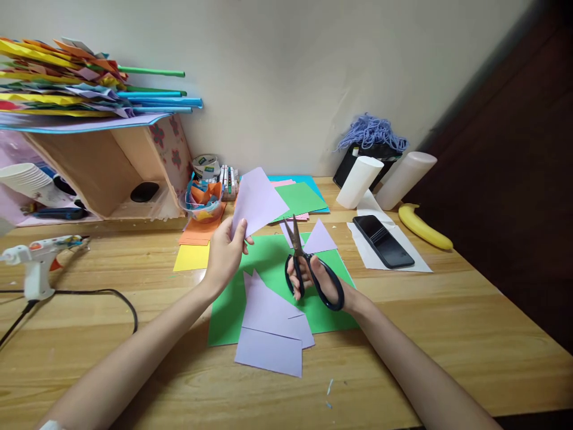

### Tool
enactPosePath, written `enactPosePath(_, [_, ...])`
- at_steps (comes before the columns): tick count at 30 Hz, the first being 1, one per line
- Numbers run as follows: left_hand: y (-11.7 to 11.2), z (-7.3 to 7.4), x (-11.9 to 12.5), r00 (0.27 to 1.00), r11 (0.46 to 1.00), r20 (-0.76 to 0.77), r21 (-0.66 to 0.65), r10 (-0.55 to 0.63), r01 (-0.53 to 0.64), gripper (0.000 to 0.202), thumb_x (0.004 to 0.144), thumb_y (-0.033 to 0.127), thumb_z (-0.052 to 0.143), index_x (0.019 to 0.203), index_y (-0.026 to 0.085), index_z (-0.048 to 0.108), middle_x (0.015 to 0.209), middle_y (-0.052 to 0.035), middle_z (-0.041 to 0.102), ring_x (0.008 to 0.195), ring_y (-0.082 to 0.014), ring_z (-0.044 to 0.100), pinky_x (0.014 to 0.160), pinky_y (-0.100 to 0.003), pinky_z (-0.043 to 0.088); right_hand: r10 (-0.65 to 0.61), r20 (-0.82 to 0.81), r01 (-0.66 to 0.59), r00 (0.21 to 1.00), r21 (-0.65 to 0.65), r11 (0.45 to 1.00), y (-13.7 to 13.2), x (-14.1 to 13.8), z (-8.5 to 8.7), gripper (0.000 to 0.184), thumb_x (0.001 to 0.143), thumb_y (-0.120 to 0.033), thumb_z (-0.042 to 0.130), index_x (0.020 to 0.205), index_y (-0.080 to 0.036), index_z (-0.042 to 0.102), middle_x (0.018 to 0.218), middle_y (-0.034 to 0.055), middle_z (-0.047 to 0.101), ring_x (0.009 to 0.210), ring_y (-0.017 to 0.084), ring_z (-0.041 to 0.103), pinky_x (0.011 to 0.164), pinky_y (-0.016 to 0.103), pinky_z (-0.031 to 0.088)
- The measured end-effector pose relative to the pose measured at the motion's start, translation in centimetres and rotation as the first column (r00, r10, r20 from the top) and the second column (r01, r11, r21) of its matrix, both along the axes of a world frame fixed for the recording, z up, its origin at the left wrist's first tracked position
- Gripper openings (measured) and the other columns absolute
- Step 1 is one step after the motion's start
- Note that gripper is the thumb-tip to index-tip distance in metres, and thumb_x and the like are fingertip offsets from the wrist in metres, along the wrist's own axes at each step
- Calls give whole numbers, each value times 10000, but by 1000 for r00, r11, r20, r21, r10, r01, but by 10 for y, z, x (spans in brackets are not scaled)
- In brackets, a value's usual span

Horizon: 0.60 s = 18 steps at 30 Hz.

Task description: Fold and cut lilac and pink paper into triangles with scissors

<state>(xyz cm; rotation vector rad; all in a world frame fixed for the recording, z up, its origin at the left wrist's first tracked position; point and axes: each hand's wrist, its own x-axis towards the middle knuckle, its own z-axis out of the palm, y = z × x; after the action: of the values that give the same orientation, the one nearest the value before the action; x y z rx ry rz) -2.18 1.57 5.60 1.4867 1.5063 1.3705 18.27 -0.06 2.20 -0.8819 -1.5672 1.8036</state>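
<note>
Between the thumb and fingers of my left hand point(228, 254) is a piece of lilac paper point(258, 202), raised above the table. My right hand point(316, 278) grips a pair of black-handled scissors point(330, 285), blades pointing up and slightly parted. The blades are to the right of the held paper, apart from it. Below both hands lies a green sheet point(228, 316). Cut lilac pieces point(273, 307) rest on its front edge and overhang onto the table. A small lilac triangle point(320, 237) lies behind the scissors.
At left are a white glue gun point(38, 269) with a black cord and an open box point(107, 167) topped with colored paper. Behind stands a tub of scraps point(203, 200). On the right are a phone point(382, 240), a banana point(423, 227) and white paper rolls point(360, 182).
</note>
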Motion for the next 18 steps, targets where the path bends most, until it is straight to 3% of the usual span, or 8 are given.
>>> enactPosePath(8, [-9, 4, 8, 982, 997, -172, -31, -73, 69, 315, 846, 451, 438, 684, 183, 465, 525, 44, 535, 406, -69, 432, 416, -171, 335, 40, 58, -41, 998, 5, 999, -9, -6, 5, 633, 711, -778, 274, 835, -181, 443, 618, -40, 436, 469, 99, 484, 473, 234, 366])
enactPosePath(18, [-10, 0, 7, 976, 990, -176, -71, -129, 118, 321, 849, 458, 426, 682, 186, 456, 519, 51, 517, 405, -69, 429, 421, -176, 338, 12, 73, -11, 997, -15, 1000, -8, -6, 7, 647, 688, -792, 290, 797, -176, 451, 583, -51, 432, 430, 90, 471, 447, 230, 366])
